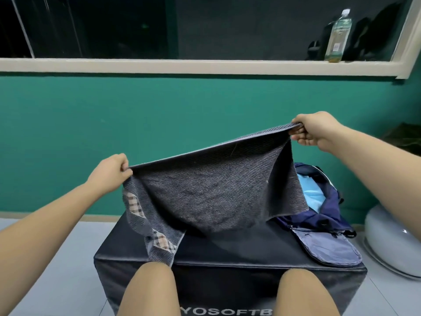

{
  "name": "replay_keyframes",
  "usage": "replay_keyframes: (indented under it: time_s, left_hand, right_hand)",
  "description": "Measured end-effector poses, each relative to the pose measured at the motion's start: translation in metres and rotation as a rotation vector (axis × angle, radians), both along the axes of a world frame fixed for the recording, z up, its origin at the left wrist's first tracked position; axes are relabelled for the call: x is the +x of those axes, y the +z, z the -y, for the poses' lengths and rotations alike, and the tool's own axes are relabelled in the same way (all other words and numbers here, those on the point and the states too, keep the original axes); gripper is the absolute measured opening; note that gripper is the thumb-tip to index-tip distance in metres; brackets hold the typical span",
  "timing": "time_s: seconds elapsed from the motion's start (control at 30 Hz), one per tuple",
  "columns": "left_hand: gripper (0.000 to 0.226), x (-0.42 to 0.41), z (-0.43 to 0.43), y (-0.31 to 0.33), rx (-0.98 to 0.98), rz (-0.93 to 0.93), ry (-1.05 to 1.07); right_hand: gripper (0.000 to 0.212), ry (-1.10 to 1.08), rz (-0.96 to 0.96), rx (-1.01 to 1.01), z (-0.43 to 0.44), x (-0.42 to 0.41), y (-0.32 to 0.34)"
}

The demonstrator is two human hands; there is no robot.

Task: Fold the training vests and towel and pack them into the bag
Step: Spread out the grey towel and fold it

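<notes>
The towel [211, 192] is dark grey cloth with a fine diagonal rib and small checked patches near its left edge. It hangs spread out in the air. The left hand [111, 172] pinches its left upper corner with curled fingers, and the right hand [316, 128], held higher and farther, pinches the right one. The lower edge touches a black smooth padded block [239, 258]. On the right part of the block lies the navy bag [328, 224] of thin shiny fabric, open, with light blue cloth [312, 195] inside.

Black box [227, 258] front: "YOSOFTB" (cut off both ends).
</notes>
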State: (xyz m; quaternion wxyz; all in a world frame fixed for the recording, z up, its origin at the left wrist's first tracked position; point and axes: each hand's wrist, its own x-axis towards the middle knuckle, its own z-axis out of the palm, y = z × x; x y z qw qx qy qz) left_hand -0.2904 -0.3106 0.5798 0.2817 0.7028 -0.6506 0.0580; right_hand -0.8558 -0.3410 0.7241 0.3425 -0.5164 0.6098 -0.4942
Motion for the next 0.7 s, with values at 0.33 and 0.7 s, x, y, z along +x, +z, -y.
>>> replay_keyframes:
  time_s: [0.33,0.7]
  left_hand:
    - [0.022,0.025,0.06,0.008,-0.041,-0.107,0.041]
    - [0.014,0.049,0.153,0.023,-0.002,-0.074,0.109]
  right_hand:
    - [0.011,-0.041,0.117,0.133,0.075,0.001,-0.048]
    - [0.014,-0.054,0.231,0.236,0.176,0.018,-0.08]
